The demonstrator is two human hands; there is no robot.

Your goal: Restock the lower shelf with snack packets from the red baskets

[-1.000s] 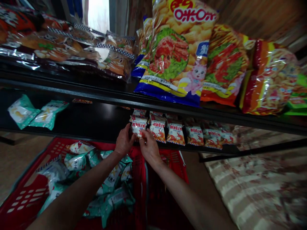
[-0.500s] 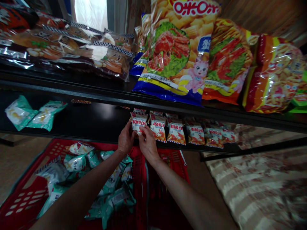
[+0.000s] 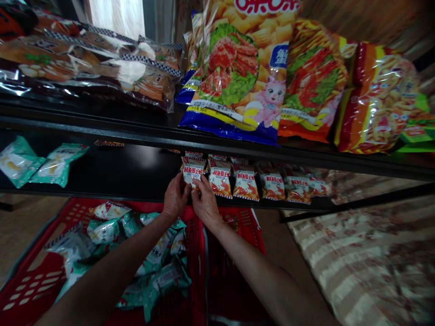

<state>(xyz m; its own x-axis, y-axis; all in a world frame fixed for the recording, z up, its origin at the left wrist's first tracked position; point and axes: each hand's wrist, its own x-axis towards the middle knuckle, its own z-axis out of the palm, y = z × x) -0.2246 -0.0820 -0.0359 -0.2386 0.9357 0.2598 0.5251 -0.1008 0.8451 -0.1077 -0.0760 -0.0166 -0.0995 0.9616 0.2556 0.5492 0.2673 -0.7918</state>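
Note:
A small white-and-orange snack bag (image 3: 193,169) with red lettering stands at the left end of a row on the lower shelf. My left hand (image 3: 176,197) grips its lower left side, fingers curled. From the lower right, my right hand (image 3: 205,202) holds the same bag, thumb and fingertips against its front. Part of the bag's lower edge is hidden behind my fingers. Right beside it is a matching snack bag (image 3: 220,179), followed by several more along the shelf front.
Two teal snack bags (image 3: 58,164) lie at the left of the lower shelf (image 3: 112,174). Below stands a red basket (image 3: 29,276) holding several teal bags, with another red basket (image 3: 249,226) beside it. Large snack bags (image 3: 238,77) line the upper shelf, whose edge overhangs my hands.
My view has shifted slightly, so the shelves and bags appear a little further left and mostly higher. Both hands stay on the same small bag, which remains at the row's end.

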